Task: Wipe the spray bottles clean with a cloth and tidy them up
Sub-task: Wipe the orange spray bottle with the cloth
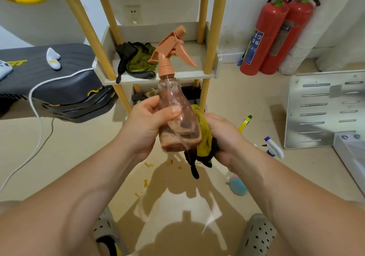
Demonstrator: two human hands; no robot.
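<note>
Tan floor (pixel 79 156) below me, a white shelf (pixel 138 79) at 12 o'clock, red fire extinguishers (pixel 262 36) at 2. My left hand (pixel 144 125) grips the orange spray bottle (pixel 175 105) in the middle; my right hand (pixel 223 137) squeezes the cloth (pixel 204 137) against it. My arm partly hides a white sprayer (pixel 273 147) at 4.

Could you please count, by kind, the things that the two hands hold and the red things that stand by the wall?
Spray bottle, in left hand: 1
Cloth, in right hand: 1
Fire extinguishers: 2
Total: 4
</note>
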